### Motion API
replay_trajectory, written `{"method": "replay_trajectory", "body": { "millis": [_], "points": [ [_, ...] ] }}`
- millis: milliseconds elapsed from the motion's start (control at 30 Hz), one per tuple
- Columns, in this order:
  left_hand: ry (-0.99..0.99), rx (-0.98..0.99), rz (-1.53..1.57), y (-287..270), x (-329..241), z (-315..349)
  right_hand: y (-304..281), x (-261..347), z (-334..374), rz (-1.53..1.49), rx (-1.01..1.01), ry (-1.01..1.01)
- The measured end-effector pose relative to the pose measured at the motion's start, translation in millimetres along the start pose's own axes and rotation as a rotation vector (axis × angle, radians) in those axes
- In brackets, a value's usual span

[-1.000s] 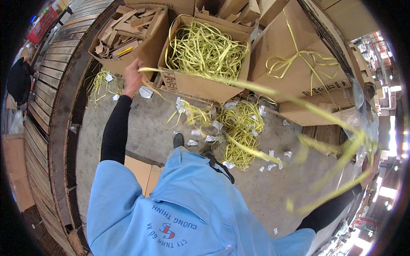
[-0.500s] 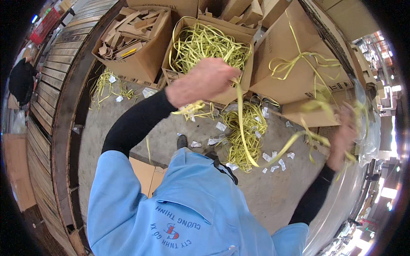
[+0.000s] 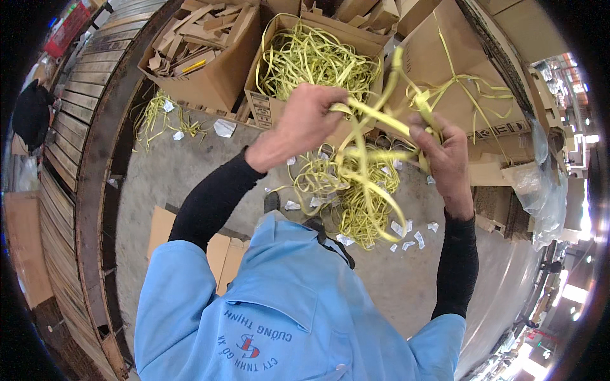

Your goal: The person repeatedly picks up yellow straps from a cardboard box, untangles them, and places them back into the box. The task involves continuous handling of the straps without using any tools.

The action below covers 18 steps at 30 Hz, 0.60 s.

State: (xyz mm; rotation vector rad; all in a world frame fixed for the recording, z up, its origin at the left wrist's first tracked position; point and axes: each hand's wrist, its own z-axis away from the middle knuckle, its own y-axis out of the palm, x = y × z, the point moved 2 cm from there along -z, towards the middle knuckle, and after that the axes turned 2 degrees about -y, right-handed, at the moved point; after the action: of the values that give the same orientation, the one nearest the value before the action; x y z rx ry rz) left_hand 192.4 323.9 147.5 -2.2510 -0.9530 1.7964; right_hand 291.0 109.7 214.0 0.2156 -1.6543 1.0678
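Note:
Yellow strapping bands (image 3: 389,120) stretch between my two raised hands. My left hand (image 3: 308,117) is closed on one end, fingers curled and thumb side toward the right. My right hand (image 3: 445,143) pinches the same bands, with loops sticking out above and hanging below it, partly smeared by motion. Under the hands, a tangled heap of yellow strapping (image 3: 365,219) lies on the concrete floor. Just beyond my left hand stands an open cardboard box (image 3: 270,108) filled with more tangled yellow strapping (image 3: 318,60).
A carton (image 3: 216,86) of cardboard scraps stands far left, beside a slatted wooden platform (image 3: 89,95). At the right is a tall cardboard box (image 3: 419,57) with straps draped over it, near clear plastic film (image 3: 540,197). White paper scraps (image 3: 224,127) litter the floor.
My right hand has come in from the far right toward my left hand, bringing its strapping along. The long slack loop between the hands has shortened. My left hand stays closed in nearly the same place.

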Motion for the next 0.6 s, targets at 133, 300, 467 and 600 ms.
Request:
{"method": "replay_trajectory", "body": {
  "millis": [133, 300, 467, 600],
  "points": [
    [0.11, -0.016, 0.03, 26, -15, -4, 26, 6, -8, 0.101, 0.01, -0.245],
    [0.046, -0.099, 0.118, 30, -24, -13, 41, 18, -3, -0.145, 0.024, -0.092],
    [0.013, -0.125, 0.157, 33, -33, -10, 39, 7, 7, -0.199, 0.06, 0.009],
    [0.133, -0.123, 0.182, 44, -17, -7, -20, -25, 29, 0.01, -0.137, -0.012]
  ]
}}
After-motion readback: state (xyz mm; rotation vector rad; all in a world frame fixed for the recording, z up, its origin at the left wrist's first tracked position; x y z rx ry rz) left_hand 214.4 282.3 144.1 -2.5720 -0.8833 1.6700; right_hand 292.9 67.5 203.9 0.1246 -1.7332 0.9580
